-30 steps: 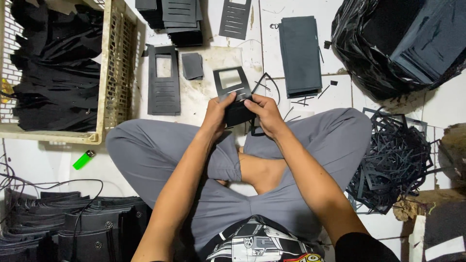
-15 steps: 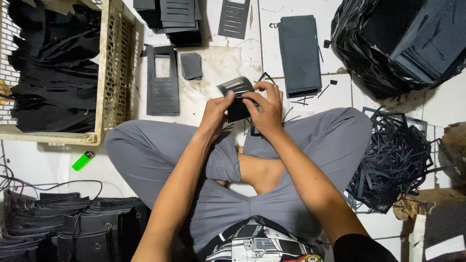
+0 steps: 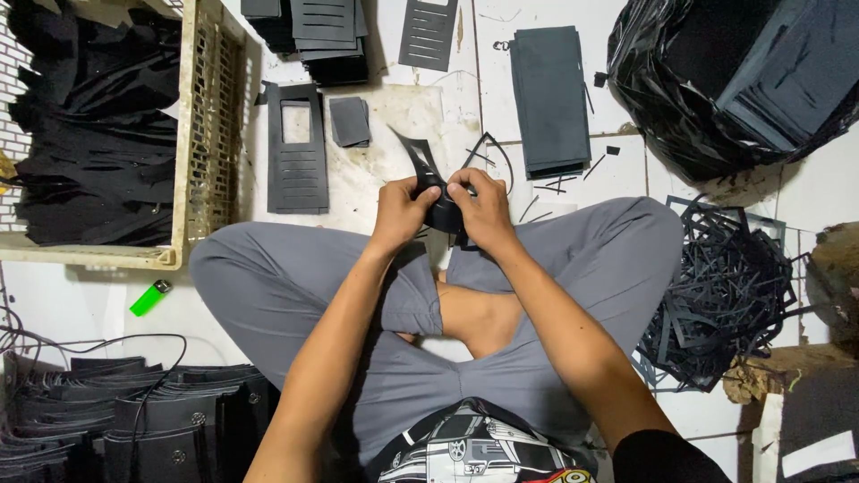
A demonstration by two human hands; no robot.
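I sit cross-legged on a white tiled floor in grey trousers. My left hand (image 3: 400, 211) and my right hand (image 3: 484, 206) meet in front of my knees, both pinching one small black die-cut piece (image 3: 442, 211) with a window cut out. A thin curved offcut (image 3: 416, 154) sticks up and to the left from it. The piece is partly hidden by my fingers. A flat black slotted panel (image 3: 297, 149) lies on the floor just left of my hands, with a small black rectangle (image 3: 349, 121) beside it.
A beige plastic crate (image 3: 208, 134) of black pieces stands at left. Stacks of black sheets (image 3: 548, 98) and slotted panels (image 3: 315, 27) lie ahead. A black plastic bag (image 3: 716, 80) sits at top right, tangled offcuts (image 3: 725, 295) at right, a green lighter (image 3: 149, 297) and black stacks (image 3: 134, 420) at lower left.
The piece was held flat with its window facing up; both hands have drawn it closer and folded or turned it, and a thin offcut now sticks out to the upper left.
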